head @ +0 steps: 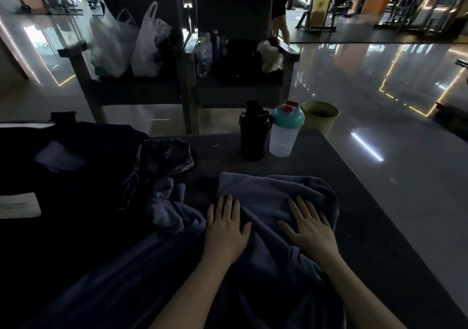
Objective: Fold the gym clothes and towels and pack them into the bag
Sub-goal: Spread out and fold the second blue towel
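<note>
A blue-grey towel [266, 194] lies rumpled on the dark table [354, 202] in front of me. My left hand [225, 227] presses flat on its left part, fingers straight. My right hand [311, 227] presses flat on its right part, fingers spread. A dark bag [63, 176] fills the table's left side, with a white label at its near left. A crumpled dark purple garment [164, 159] sits between the bag and the towel. More blue cloth [167, 212] bunches left of my left hand.
A black bottle [254, 131] and a clear shaker with a teal lid [285, 131] stand at the table's far edge. Beyond are two dark chairs [141, 85] holding plastic bags [149, 42] and bottles, a yellow-green bin [320, 117], and a person [279, 6] walking on the glossy floor.
</note>
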`<state>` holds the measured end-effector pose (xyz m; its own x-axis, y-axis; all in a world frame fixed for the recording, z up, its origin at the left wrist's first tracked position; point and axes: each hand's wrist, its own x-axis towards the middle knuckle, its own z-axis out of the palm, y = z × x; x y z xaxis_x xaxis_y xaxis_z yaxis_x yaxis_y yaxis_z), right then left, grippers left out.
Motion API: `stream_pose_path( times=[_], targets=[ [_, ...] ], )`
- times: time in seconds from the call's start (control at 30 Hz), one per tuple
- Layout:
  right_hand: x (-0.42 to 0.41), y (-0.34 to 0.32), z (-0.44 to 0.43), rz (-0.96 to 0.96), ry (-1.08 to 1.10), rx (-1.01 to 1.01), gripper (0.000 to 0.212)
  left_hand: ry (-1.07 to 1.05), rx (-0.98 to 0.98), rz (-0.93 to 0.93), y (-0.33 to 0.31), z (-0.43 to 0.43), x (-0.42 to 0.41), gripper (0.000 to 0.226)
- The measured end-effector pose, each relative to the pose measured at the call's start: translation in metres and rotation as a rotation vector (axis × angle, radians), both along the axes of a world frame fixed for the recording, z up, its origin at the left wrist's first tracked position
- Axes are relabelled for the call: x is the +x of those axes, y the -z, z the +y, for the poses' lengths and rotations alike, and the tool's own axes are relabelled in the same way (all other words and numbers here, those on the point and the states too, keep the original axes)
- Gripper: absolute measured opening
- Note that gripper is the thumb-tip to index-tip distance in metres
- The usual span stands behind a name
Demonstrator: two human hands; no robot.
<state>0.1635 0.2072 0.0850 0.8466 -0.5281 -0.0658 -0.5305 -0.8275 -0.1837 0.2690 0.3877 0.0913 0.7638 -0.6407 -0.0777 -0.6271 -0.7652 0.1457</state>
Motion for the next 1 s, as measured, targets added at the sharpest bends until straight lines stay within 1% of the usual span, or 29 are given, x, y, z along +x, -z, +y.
stream_pose_path(
  times=[0.07,0.13,0.2,0.33,0.37,0.43,0.57,0.6,0.67,0.77,0.83,0.87,0.93,1.0],
  targets=[
    [0.004,-0.001,-0.004,0.03,-0.004,-0.01,0.076,-0.003,-0.012,-0.069,0.007,-0.006,0.011,0.078],
    [0.004,-0.001,-0.005,0.059,0.004,-0.012,0.074,0.017,-0.016,-0.078,0.012,-0.01,0.019,0.069],
    [0.003,-0.001,-0.004,0.069,0.01,-0.014,0.075,0.035,-0.03,-0.085,0.015,-0.01,0.021,0.067],
    [0.002,-0.002,-0.003,0.093,0.026,-0.016,0.097,0.05,-0.028,-0.045,0.01,-0.004,0.008,0.066],
    [0.0,-0.002,-0.001,0.088,0.028,-0.014,0.093,0.049,-0.013,-0.022,0.007,0.0,0.002,0.065],
    [-0.004,-0.003,0.005,0.058,0.029,0.004,0.079,0.028,-0.009,-0.023,0.007,0.009,-0.01,0.064],
    [-0.019,-0.012,0.012,0.005,0.001,0.016,0.063,-0.027,0.005,-0.134,-0.004,0.026,-0.041,0.056],
    [-0.024,-0.015,0.016,-0.023,-0.008,0.011,0.056,-0.024,0.016,-0.124,-0.007,0.029,-0.049,0.055],
    [-0.033,-0.028,0.025,-0.103,-0.028,-0.016,0.044,-0.04,0.001,-0.152,-0.018,0.033,-0.065,0.051],
    [-0.038,-0.047,0.033,-0.279,-0.018,-0.056,0.045,-0.061,-0.02,-0.189,-0.042,0.03,-0.073,0.05],
    [-0.031,-0.057,0.023,-0.431,0.016,-0.001,0.036,-0.122,-0.122,-0.156,-0.056,0.02,-0.06,0.046],
    [-0.025,-0.061,0.016,-0.468,0.043,0.026,0.03,-0.176,-0.186,-0.142,-0.06,0.015,-0.051,0.041],
    [-0.012,-0.063,0.005,-0.418,0.07,0.017,0.023,-0.226,-0.279,-0.134,-0.062,0.005,-0.033,0.032],
    [0.0,-0.056,-0.006,-0.297,0.054,0.014,0.026,-0.183,-0.313,-0.096,-0.053,-0.005,-0.017,0.033]
  ],
)
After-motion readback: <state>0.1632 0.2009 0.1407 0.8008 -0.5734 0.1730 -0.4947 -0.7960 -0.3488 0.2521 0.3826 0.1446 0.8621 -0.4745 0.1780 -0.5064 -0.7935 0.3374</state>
